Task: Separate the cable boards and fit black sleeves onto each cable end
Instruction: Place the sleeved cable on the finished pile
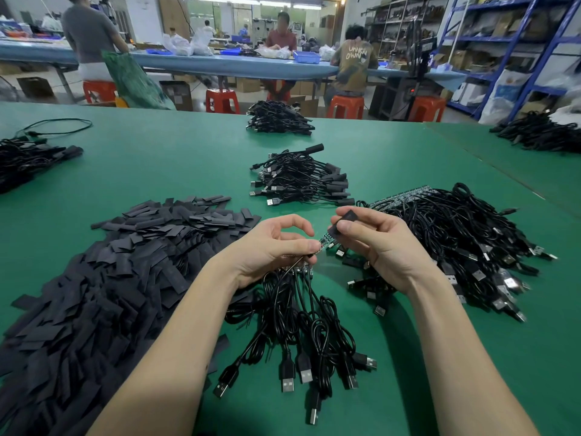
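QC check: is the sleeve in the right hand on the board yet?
Not yet: black sleeve pinched in right hand, small board bare at its mouth.

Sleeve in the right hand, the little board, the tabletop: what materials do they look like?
Black sleeve, pinched by the right hand: thin matte plastic tubing, probably heat-shrink; the sleeve pile lies flat, creased.
Small board, held by the left hand: green printed circuit laminate with tiny parts.
Tabletop: green matte mat, likely rubber or vinyl; soft sheen, seam at right.
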`<act>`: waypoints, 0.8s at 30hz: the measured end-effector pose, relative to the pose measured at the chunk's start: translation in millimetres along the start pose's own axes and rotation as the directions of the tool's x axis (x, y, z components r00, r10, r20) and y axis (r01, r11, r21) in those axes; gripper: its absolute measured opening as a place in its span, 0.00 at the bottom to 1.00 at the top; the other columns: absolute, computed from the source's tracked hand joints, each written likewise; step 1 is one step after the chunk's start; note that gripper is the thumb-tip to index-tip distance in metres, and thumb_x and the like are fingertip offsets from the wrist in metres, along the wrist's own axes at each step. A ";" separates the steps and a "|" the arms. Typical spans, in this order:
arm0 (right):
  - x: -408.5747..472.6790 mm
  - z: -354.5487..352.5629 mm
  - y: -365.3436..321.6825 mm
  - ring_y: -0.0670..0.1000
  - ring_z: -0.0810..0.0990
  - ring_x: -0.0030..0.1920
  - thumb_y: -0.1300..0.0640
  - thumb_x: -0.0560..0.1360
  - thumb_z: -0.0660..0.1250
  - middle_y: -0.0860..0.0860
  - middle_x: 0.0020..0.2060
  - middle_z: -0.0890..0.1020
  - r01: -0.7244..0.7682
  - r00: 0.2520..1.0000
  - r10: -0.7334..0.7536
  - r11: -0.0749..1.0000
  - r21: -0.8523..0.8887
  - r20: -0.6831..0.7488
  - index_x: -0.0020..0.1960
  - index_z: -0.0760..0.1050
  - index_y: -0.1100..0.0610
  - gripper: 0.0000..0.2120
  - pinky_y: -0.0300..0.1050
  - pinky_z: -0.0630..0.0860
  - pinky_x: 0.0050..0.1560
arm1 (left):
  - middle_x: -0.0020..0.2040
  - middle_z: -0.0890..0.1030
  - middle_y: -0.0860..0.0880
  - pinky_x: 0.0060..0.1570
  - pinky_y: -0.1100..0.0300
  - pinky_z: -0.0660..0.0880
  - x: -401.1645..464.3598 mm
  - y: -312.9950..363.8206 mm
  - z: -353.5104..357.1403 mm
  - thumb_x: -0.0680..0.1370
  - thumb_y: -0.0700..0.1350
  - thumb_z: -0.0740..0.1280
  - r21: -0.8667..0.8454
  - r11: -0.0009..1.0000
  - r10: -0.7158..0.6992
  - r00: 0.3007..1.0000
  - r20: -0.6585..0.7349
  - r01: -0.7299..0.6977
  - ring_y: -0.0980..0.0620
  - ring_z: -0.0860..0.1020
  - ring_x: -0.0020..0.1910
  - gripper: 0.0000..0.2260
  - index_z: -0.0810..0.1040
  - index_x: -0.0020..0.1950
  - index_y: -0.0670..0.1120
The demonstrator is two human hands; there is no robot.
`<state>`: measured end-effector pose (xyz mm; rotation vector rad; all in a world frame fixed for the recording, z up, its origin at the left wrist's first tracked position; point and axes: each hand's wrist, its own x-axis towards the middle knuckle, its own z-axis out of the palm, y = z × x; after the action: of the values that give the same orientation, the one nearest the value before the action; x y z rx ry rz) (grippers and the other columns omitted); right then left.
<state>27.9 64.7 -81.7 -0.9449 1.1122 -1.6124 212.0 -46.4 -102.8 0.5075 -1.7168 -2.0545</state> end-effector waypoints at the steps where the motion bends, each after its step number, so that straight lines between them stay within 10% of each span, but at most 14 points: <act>1: 0.0 -0.1 -0.5 0.52 0.87 0.45 0.63 0.64 0.76 0.57 0.45 0.87 0.004 1.000 -0.004 1.000 -0.010 0.001 0.46 0.87 0.58 0.11 0.40 0.82 0.48 | 0.39 0.84 0.44 0.43 0.64 0.78 -0.1 0.2 0.1 0.71 0.40 0.77 0.005 1.000 0.001 1.000 -0.001 -0.001 0.52 0.82 0.37 0.13 0.77 0.51 0.45; 24: -0.9 9.5 1.9 0.48 0.86 0.44 0.58 0.65 0.77 0.52 0.44 0.87 0.030 0.999 -0.032 0.998 0.050 0.036 0.45 0.87 0.52 0.09 0.40 0.81 0.48 | 0.39 0.83 0.47 0.39 0.65 0.78 -0.9 2.7 0.2 0.72 0.38 0.74 -0.099 0.994 0.040 0.999 -0.001 -0.040 0.53 0.81 0.36 0.08 0.77 0.47 0.46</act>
<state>37.4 63.1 -80.7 -0.9606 1.0327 -1.6338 212.9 -46.2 -100.1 0.4373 -1.6031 -2.0989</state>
